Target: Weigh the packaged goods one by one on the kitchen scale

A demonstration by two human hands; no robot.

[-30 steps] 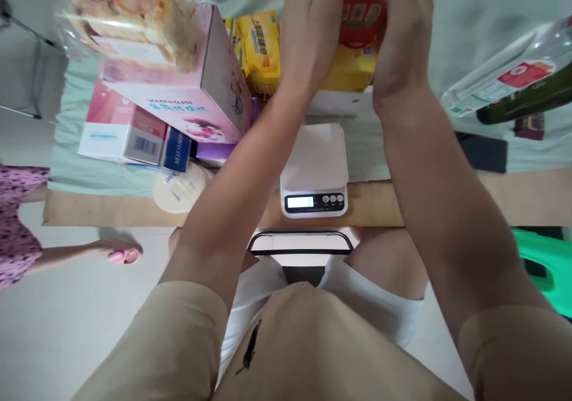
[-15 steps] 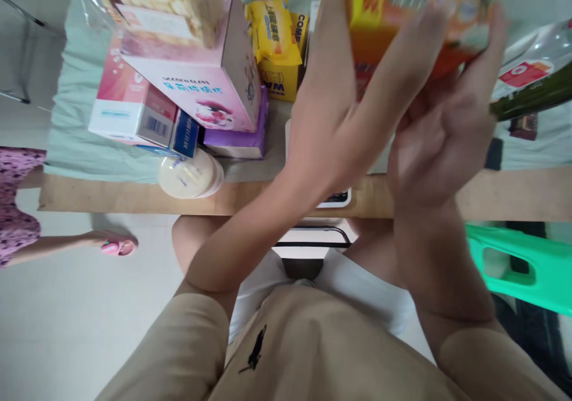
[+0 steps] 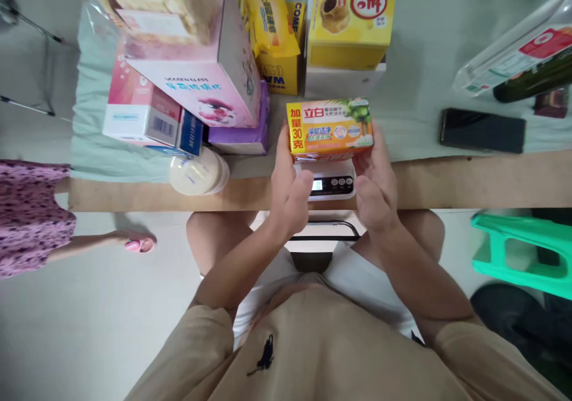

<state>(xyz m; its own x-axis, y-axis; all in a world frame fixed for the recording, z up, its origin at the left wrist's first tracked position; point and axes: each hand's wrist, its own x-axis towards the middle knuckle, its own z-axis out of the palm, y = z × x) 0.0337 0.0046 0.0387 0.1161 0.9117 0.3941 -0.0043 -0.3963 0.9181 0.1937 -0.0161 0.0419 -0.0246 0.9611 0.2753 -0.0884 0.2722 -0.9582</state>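
Observation:
An orange and yellow pack of laundry soap [image 3: 329,128] is held between my two hands, over a white kitchen scale [image 3: 348,168]. The scale's lit display seems to read 0; whether the pack touches its platform I cannot tell. My left hand [image 3: 289,183] grips the pack's left end, thumb towards me. Around the right end are the fingers of my right hand [image 3: 378,177]. Behind the pack, a yellow snack box [image 3: 348,46] rests on a white box [image 3: 344,82].
To the left stand a pink glass box [image 3: 187,85], a purple box [image 3: 241,139], a round white tub [image 3: 196,171] and yellow packets [image 3: 272,22]. A phone [image 3: 482,131] and a bottle [image 3: 518,55] lie right. A green stool [image 3: 522,258] is below; another person's leg [image 3: 89,247] shows left.
Both hands have brought the soap pack down and towards me, from the upper right to over the scale. The phone, the yellow snack box and the scale's display have come into view.

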